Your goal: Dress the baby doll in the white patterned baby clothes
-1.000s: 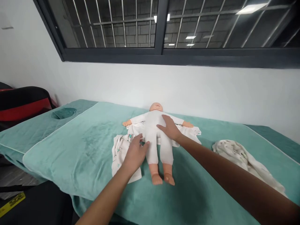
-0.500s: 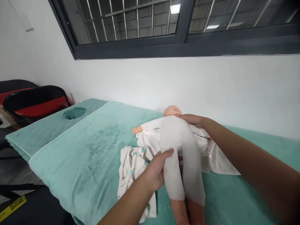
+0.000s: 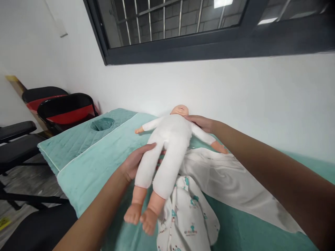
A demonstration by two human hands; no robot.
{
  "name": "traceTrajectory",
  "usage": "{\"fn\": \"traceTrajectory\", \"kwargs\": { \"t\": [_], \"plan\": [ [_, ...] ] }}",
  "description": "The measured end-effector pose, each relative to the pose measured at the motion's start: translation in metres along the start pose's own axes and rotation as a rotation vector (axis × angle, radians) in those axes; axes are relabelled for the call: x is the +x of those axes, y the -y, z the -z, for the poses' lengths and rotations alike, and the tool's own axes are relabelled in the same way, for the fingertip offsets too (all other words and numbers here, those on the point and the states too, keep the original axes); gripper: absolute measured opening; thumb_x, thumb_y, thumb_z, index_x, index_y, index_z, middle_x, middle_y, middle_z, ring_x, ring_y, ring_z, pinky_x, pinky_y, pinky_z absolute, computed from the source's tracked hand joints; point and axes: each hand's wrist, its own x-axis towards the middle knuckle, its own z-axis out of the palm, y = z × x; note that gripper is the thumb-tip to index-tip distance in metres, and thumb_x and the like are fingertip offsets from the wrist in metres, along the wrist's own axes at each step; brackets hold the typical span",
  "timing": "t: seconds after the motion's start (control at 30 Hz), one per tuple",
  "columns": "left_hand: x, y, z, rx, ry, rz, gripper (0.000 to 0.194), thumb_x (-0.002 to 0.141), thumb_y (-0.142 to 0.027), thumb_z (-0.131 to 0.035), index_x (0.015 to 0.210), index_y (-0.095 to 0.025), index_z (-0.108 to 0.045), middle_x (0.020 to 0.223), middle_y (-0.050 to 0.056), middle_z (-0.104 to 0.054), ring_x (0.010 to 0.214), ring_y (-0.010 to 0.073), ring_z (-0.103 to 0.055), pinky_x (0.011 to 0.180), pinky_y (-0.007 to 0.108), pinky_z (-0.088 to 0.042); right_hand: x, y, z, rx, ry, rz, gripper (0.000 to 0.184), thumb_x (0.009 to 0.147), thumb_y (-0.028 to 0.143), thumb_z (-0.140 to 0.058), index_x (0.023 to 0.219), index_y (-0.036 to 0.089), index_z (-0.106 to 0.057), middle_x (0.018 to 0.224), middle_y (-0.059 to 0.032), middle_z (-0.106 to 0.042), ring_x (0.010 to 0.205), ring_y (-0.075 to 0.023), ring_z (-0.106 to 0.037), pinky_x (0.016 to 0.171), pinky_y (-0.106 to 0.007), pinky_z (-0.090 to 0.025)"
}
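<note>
A baby doll (image 3: 174, 130) with a white cloth body lies on its back, its head toward the wall and its bare feet toward me. My left hand (image 3: 140, 158) is wrapped round the doll's thigh on the left, thumb on top and fingertips showing between the legs. At the neck and shoulder, my right hand (image 3: 200, 122) supports the doll, its fingers partly hidden beneath. Beside the legs lies a white printed baby garment (image 3: 190, 216) with teal figures. A plain white cloth (image 3: 222, 174) spreads out to the right, under my right forearm.
Teal covers lie over the massage bed (image 3: 86, 167), which has a face hole (image 3: 102, 123) at its left end. Black and red folding chairs (image 3: 66, 109) and a black armchair (image 3: 21, 143) stand left. Behind the bed rises a white wall (image 3: 261, 104) with a barred window (image 3: 170, 21).
Both hands have moved the doll left, off the white cloth. The printed garment now appears right of the doll's legs instead of left. The camera view has turned left.
</note>
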Motion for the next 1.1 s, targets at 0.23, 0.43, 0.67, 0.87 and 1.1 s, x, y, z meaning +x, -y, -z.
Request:
{"fn": "traceTrajectory", "kwargs": {
  "t": [0.23,0.43,0.67,0.87,1.1],
  "plan": [
    [-0.001,-0.028,0.064,0.127,-0.131,0.024,0.046,0.082,-0.050,-0.058,0.104,-0.011,-0.068,0.090,0.015,-0.074,0.082,0.0283,-0.069,0.077,0.041,-0.055,0.069,-0.014,-0.044,0.115,0.301,0.024,0.038,0.093,0.037,-0.055,0.122,0.015,-0.060,0.121,-0.0112,-0.066,0.101,-0.0216,-0.062,0.086,-0.031,-0.052],
    [-0.006,-0.030,0.066,0.497,-0.356,-0.197,0.056,0.076,-0.050,-0.067,0.117,-0.013,-0.061,0.106,0.018,-0.070,0.093,0.0325,-0.067,0.082,0.046,-0.054,0.063,-0.042,-0.034,-0.229,0.071,-0.052,0.056,0.088,0.057,-0.053,0.123,0.014,-0.054,0.128,-0.0158,-0.060,0.098,-0.0213,-0.063,0.078,-0.029,-0.053],
    [-0.027,0.011,0.026,1.654,-0.688,-0.808,0.049,0.086,-0.024,-0.051,0.135,-0.021,-0.049,0.141,0.012,-0.050,0.132,0.0299,-0.045,0.110,0.047,-0.037,-0.057,-0.071,0.054,-0.743,-0.065,-0.303,0.047,0.089,0.057,-0.045,0.075,0.015,-0.060,0.077,-0.0117,-0.068,0.069,-0.0201,-0.062,0.067,-0.032,-0.047],
    [-0.046,0.076,-0.039,1.949,0.112,-0.588,0.048,0.075,-0.008,-0.056,0.119,-0.027,-0.061,0.153,0.006,-0.036,0.142,0.0302,-0.031,0.112,0.049,-0.036,-0.183,-0.083,0.080,-1.141,-0.055,-0.296,0.028,0.078,0.047,-0.061,0.076,0.019,-0.062,0.086,-0.0076,-0.066,0.077,-0.0232,-0.059,0.066,-0.031,-0.040],
    [-0.050,0.112,-0.106,1.865,0.005,-0.935,0.035,0.067,0.000,-0.054,0.093,-0.021,-0.063,0.152,0.009,-0.035,0.144,0.0290,-0.026,0.113,0.048,-0.032,-0.258,-0.036,0.029,-1.285,-0.054,0.083,0.007,0.081,0.020,-0.054,0.087,0.019,-0.057,0.106,-0.0067,-0.057,0.097,-0.0200,-0.053,0.075,-0.028,-0.035]
  ]
}}
